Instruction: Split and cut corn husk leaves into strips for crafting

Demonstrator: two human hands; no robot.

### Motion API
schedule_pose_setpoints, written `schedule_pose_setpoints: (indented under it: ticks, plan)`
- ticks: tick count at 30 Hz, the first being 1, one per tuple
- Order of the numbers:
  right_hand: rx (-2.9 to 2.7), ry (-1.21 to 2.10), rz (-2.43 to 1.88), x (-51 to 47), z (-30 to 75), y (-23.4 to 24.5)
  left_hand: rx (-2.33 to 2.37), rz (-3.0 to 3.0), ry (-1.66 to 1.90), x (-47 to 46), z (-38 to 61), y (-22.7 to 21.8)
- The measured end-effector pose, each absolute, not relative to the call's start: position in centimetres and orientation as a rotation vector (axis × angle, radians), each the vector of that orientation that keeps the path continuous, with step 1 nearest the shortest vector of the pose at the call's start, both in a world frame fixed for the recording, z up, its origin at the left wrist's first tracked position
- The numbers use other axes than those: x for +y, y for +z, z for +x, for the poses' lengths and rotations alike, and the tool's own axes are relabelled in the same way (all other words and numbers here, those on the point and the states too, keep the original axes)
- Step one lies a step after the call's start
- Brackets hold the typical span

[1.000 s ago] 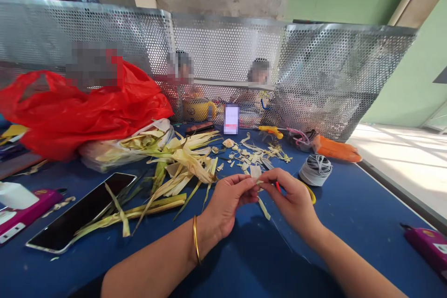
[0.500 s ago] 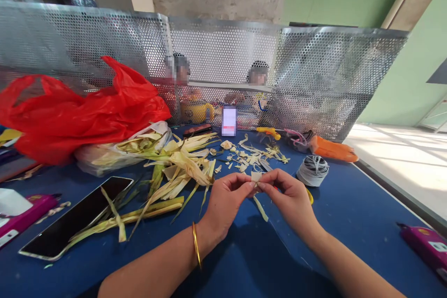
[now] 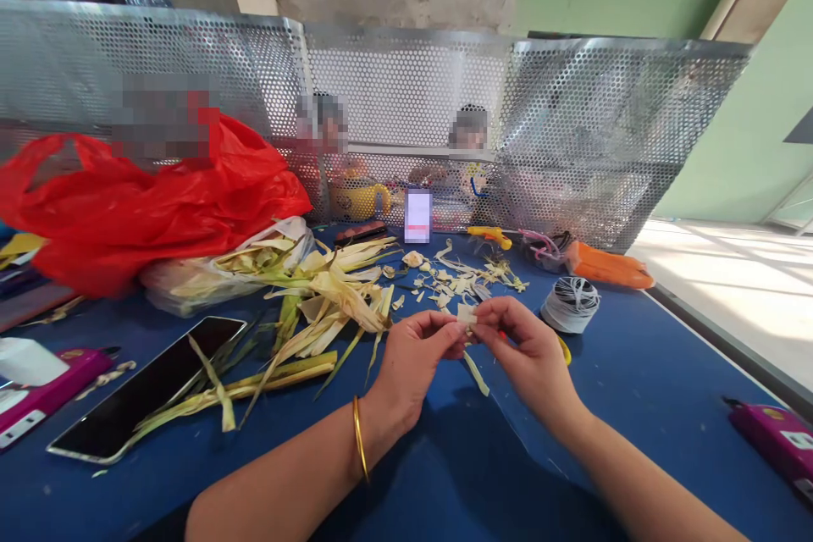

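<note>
Between my two hands is a small pale piece of corn husk [image 3: 467, 313], held up over the table. My left hand [image 3: 412, 360], with a gold bangle at its wrist, pinches it from the left. The thumb and forefinger of my right hand [image 3: 524, 360] close on its right side. A narrow greenish husk strip [image 3: 476, 375] shows just below the fingers; whether it joins the held piece I cannot tell. Small husk scraps [image 3: 438, 279] lie scattered beyond my hands. To the left is a heap of long dry corn husks [image 3: 343, 296].
A dark phone [image 3: 152, 389] lies at left, partly under husks. Behind it are a red plastic bag [image 3: 158, 203] and a clear bag. A lit phone [image 3: 417, 216] stands by the perforated metal screen [image 3: 406, 93]. Grey string [image 3: 572, 305] and an orange packet [image 3: 610, 265] sit at right.
Both hands still hold the small husk piece at nearly the same place. My right fingers have lifted and loosened slightly. The whole view has shifted a little.
</note>
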State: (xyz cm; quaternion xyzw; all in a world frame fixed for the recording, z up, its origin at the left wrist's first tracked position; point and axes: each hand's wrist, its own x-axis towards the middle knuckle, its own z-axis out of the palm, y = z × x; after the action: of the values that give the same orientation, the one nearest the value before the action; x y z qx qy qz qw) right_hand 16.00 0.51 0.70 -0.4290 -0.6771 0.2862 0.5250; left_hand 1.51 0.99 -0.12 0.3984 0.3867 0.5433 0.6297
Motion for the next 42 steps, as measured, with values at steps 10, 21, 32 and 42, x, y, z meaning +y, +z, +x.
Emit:
schedule_pose_setpoints:
  ticks: [10, 21, 32, 42]
  plan:
    - [-1.851, 0.379, -1.045, 0.73, 16.38, 0.31, 0.813, 0.799, 1.149, 0.88, 1.20, 0.28]
    - [-1.809, 0.507, -1.120, 0.69, 16.21, 0.42, 0.889, 0.805, 1.205, 1.17, 1.26, 0.14]
    - [-2.023, 0.253, -1.029, 0.84, 16.62, 0.60, 0.836, 0.669, 1.054, 1.36, 0.65, 0.50]
    - [-1.748, 0.573, -1.049, 0.63, 16.04, 0.24, 0.880, 0.890, 1.203, 0.98, 1.30, 0.19]
